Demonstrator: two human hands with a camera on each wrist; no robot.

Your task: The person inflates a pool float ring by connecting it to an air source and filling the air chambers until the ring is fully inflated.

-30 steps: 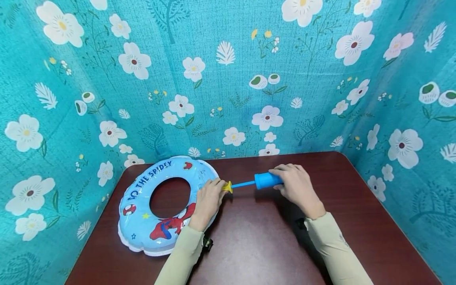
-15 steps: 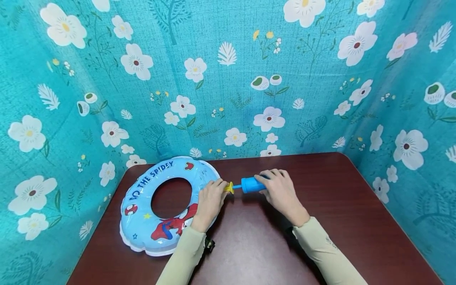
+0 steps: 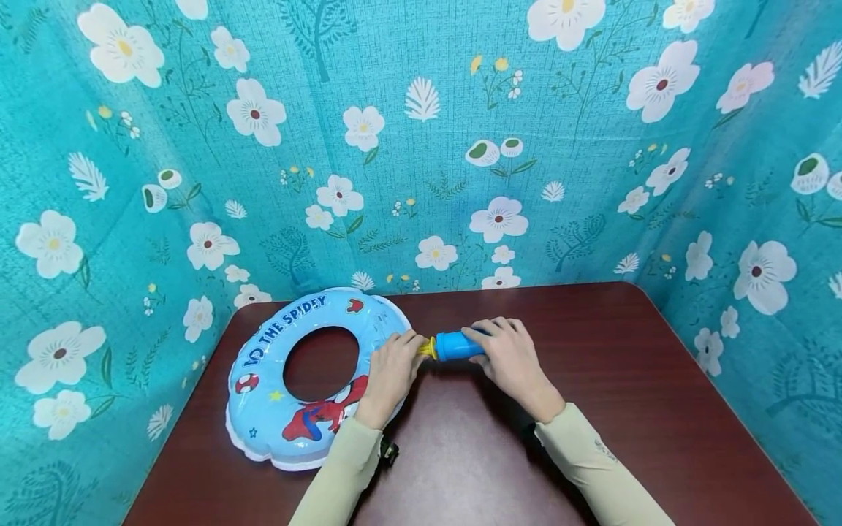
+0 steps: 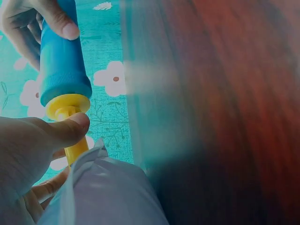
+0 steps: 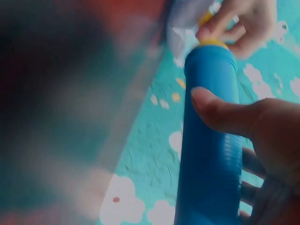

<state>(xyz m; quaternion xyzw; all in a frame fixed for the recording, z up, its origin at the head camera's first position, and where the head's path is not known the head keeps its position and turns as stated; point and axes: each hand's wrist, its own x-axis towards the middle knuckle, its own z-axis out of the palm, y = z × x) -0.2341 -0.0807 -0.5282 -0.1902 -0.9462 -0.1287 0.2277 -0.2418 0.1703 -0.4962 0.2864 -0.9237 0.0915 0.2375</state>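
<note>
An air pump with a blue barrel [image 3: 457, 346] lies crosswise between my two hands. My right hand [image 3: 516, 361] wraps round the barrel, its thumb along the side in the right wrist view. With thumb and fingers, my left hand [image 3: 389, 376] pinches the yellow nozzle [image 4: 77, 146] at the other end. The yellow flange [image 4: 68, 104] sits right at the barrel's ribbed end, and no rod shows between them. Beside the left hand, the light blue swim ring [image 3: 259, 405] is plump with air; its pale edge [image 4: 108, 187] shows right by the nozzle, whose tip is hidden.
Under the ring is a dark red-brown table [image 3: 631, 351] with rounded back corners. A teal flowered curtain [image 3: 395, 183] closes in the back and both sides. A black strap piece [image 3: 389, 451] shows under the left wrist.
The right hand has moved left with the barrel, and the blue rod that showed between barrel and yellow flange has slid inside. The left hand has kept its pinch at the ring's edge.
</note>
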